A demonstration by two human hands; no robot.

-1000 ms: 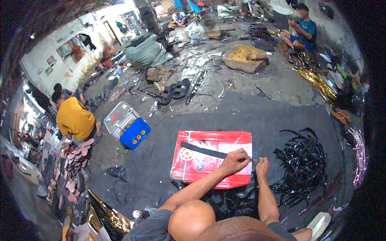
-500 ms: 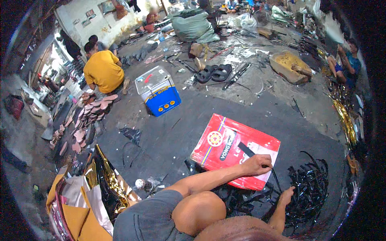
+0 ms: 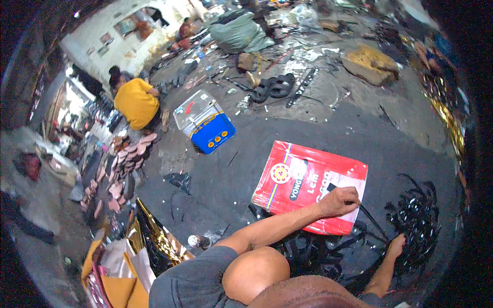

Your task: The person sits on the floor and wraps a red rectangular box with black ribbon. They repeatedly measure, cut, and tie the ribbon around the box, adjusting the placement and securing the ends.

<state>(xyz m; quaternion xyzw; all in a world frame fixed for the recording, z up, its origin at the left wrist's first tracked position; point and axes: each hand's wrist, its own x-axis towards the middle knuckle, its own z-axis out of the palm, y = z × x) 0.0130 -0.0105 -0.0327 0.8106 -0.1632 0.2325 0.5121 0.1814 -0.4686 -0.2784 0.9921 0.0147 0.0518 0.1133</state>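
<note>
A flat red cardboard sheet point(image 3: 303, 177) with a yellow emblem lies on the dark floor in front of me. My left hand point(image 3: 339, 200) rests on its near right corner, fingers curled over a black strip point(image 3: 332, 187) that runs off the sheet toward the right. My right hand point(image 3: 396, 245) is lower and further right, down at the edge of a glossy pile of black straps point(image 3: 418, 226). Its fingers are too small to read. My bent knee point(image 3: 254, 269) fills the bottom centre.
A blue and grey box point(image 3: 205, 122) stands on the floor to the left. A person in a yellow shirt point(image 3: 134, 104) sits beyond it beside rows of sole pieces point(image 3: 120, 169). Gold foil sheets point(image 3: 159, 241) lie at lower left. Black rubber parts point(image 3: 275, 87) and a sack point(image 3: 236, 32) lie further back.
The view has swung left and tilted. My right hand has left the red sheet and dropped to the strap pile. My left hand stays on the black strip.
</note>
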